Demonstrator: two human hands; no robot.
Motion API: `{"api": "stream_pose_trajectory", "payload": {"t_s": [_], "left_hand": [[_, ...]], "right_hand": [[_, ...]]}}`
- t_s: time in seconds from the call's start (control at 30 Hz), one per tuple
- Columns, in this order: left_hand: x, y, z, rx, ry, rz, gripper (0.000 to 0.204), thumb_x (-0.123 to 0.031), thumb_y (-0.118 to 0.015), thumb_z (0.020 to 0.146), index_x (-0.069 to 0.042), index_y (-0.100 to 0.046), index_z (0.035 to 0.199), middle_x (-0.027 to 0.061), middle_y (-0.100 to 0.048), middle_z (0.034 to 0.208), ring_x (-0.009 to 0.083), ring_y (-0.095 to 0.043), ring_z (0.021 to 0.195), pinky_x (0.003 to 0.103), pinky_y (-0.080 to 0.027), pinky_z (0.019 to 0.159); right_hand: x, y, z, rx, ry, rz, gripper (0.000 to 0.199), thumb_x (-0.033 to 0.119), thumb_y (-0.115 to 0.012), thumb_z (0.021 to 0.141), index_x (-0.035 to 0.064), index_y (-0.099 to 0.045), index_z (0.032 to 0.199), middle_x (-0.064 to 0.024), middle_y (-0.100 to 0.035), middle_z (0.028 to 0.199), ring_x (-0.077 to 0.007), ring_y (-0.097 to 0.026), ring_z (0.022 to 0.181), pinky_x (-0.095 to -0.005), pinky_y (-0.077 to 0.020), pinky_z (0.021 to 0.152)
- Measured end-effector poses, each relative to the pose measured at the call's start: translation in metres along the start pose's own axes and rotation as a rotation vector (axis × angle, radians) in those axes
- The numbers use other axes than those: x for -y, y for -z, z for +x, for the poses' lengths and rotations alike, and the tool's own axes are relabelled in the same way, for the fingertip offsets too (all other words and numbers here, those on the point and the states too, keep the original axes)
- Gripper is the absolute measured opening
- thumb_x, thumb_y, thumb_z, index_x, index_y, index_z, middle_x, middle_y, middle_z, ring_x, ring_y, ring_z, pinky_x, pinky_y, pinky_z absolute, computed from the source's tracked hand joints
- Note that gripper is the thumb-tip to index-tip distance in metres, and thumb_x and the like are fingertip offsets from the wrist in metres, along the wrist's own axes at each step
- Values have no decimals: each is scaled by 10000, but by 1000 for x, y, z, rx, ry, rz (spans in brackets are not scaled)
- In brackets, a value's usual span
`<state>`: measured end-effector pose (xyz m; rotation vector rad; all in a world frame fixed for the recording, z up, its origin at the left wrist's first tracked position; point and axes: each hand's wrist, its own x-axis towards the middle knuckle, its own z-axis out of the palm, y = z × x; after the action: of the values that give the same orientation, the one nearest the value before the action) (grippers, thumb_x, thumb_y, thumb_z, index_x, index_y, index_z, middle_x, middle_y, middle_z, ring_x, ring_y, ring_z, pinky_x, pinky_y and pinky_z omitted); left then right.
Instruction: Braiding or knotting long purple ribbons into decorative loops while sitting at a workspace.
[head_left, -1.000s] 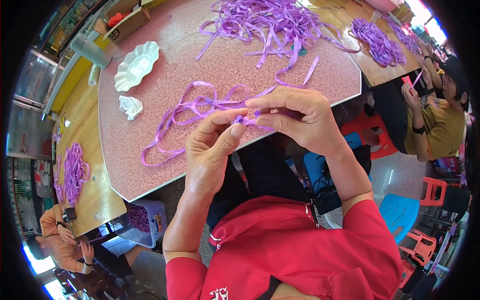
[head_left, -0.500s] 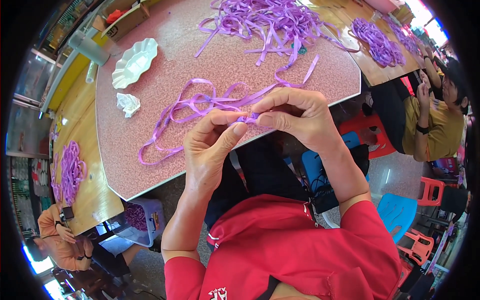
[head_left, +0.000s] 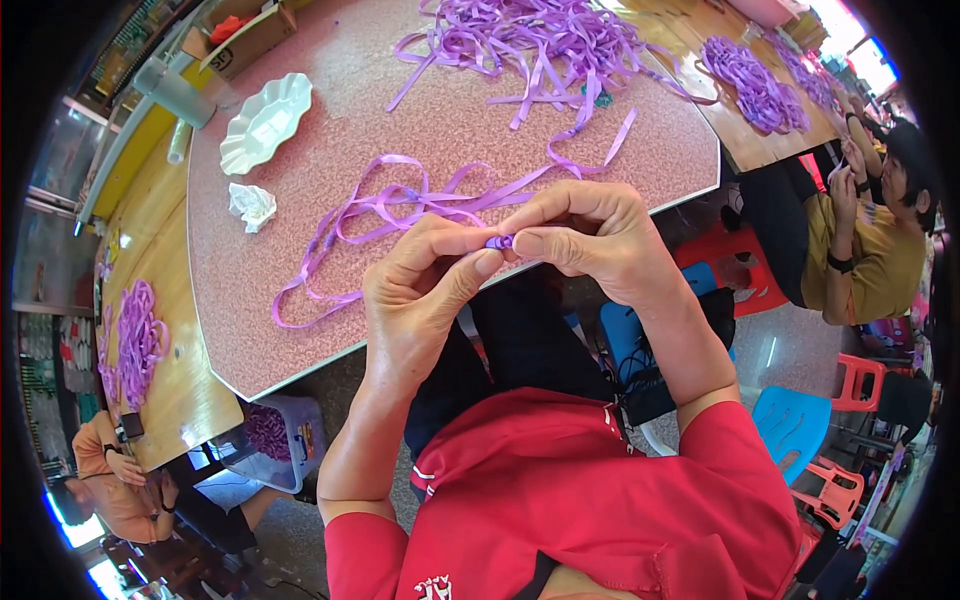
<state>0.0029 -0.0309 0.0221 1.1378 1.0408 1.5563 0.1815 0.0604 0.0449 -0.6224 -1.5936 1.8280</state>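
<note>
Both hands pinch one purple ribbon: left hand and right hand meet fingertip-to-fingertip, ribbon trailing away leftward across the worktop.

The single view comes from a head-worn fisheye camera looking steeply down and forward. The person's red shirt fills the lower edge, close to the lens. The left hand and right hand sit near centre. The pink table lies beyond, its edges curving toward the dark rim.
</note>
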Motion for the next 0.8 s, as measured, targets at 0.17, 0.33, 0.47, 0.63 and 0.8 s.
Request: {"api": "stream_pose_trajectory", "payload": {"t_s": [0.17, 0.33, 0.47, 0.63, 0.8], "left_hand": [[-3, 1, 0, 21, 13, 12, 146, -32, -685, 893, 5, -694, 1034, 21, -596, 950, 72, -568, 852, 207, -465, 730], [-3, 0, 0, 14, 26, -3, 144, -23, -679, 897, 7, -687, 1037, 15, -583, 951, 65, -552, 851, 200, -448, 720], [-4, -3, -1, 1, -17, 52, 120, -11, -676, 897, 6, -677, 1015, 12, -569, 933, 60, -547, 852, 195, -446, 730], [-4, -6, -1, -30, -63, 108, 99, -11, -672, 899, 8, -669, 996, 12, -560, 923, 52, -529, 815, 187, -430, 686], [-3, -3, -1, -20, -182, 380, 120, -8, -698, 859, -6, -671, 976, 12, -562, 860, 49, -478, 715, 195, -373, 601]], "right_hand": [[-1, 2, 0, -4, 63, -70, 143, 35, -719, 853, 2, -714, 992, -26, -679, 865, -34, -556, 686, -177, -411, 564], [-3, 1, -1, -9, 108, -182, 145, -14, -707, 844, -10, -706, 989, -50, -670, 924, -68, -596, 790, -197, -458, 646], [-1, -1, -3, -10, 193, -293, 136, -24, -698, 847, -11, -703, 982, -54, -662, 917, -71, -592, 789, -207, -453, 640], [0, -3, -4, -6, 295, -415, 138, -34, -697, 843, -13, -701, 980, -58, -661, 915, -70, -587, 772, -213, -445, 625], [-3, -4, -5, -9, 270, -312, 145, -32, -699, 846, -15, -703, 990, -67, -663, 917, -77, -594, 776, -208, -453, 632]]}}
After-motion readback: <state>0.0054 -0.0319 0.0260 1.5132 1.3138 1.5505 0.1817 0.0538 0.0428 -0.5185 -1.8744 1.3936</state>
